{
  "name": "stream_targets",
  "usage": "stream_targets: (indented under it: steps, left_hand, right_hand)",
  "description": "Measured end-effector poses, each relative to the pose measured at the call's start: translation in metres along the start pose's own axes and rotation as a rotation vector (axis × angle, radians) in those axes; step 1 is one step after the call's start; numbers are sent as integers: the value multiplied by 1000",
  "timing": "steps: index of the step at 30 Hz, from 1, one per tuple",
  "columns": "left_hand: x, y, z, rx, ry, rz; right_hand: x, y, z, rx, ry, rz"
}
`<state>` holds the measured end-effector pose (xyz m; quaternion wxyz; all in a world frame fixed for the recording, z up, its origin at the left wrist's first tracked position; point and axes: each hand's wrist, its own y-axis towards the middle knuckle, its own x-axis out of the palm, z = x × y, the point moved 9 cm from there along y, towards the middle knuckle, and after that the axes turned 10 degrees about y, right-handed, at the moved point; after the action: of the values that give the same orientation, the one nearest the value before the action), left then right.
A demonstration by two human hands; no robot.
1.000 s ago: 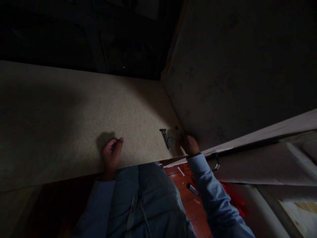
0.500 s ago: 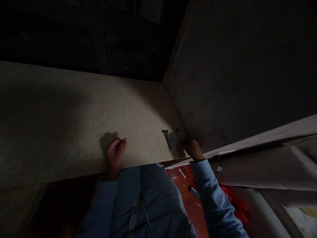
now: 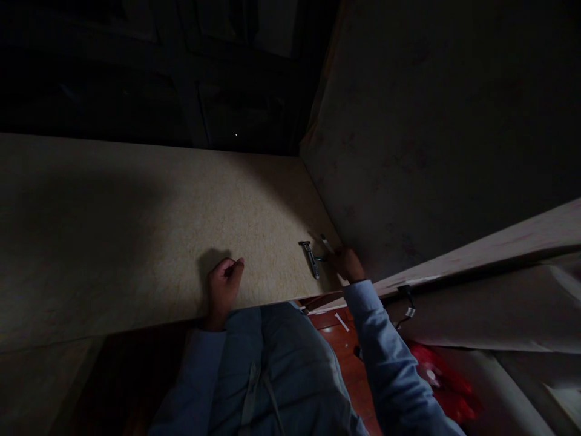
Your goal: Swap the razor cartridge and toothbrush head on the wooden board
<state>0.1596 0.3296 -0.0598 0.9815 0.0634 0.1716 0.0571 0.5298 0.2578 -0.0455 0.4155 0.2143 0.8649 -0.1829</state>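
My left hand [image 3: 224,286] rests near the front edge of the pale, veined counter [image 3: 190,218], fingers curled and thumb against the forefinger, with nothing seen in it. At the right, my right hand [image 3: 347,264] is closed around the lower end of a thin pale stick [image 3: 327,244] with a dark tip; its fingers hide the rest. Just left of that hand lies a razor [image 3: 311,260], its head pointing away from me. A small dark green piece [image 3: 319,259] sits between razor and fingers, partly covered.
A dark patterned wall panel [image 3: 408,151] rises along the counter's right side. Dark window frames [image 3: 181,109] stand behind. Below, the reddish floor [image 3: 347,357] holds a white strip [image 3: 342,322]. A red bag [image 3: 447,381] and a cable with a tag [image 3: 410,312] are at right.
My right hand has moved slightly left, closer to the razor and the green piece, and the pale stick has shifted with it. My left hand keeps its curled shape. The view has tilted a little.
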Motion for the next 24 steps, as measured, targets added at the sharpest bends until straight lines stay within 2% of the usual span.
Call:
stream_targets:
  steps: [4, 7, 9, 11, 13, 16, 19, 24]
  left_hand:
    - [-1, 0, 1, -1, 31, 9]
    - [8, -3, 2, -19, 93, 17]
    - [28, -9, 10, -17, 130, -36]
    - [65, -19, 27, 32, 186, -215]
    - [104, -31, 48, 101, 335, -373]
    - [150, -44, 75, 159, 579, -513]
    - [169, -42, 88, 125, 739, -539]
    - [173, -34, 93, 67, 862, -579]
  right_hand:
    - [4, 8, -4, 6, -3, -65]
    - [4, 10, -5, 5, -2, -95]
    - [2, 9, -5, 0, -3, -99]
    - [1, 9, -6, -3, -6, -100]
    - [2, 9, -6, -2, -10, -108]
    - [5, 11, -8, -9, -13, -129]
    - [8, 13, -11, -28, -10, -148]
    - [10, 14, -13, -65, 9, -143]
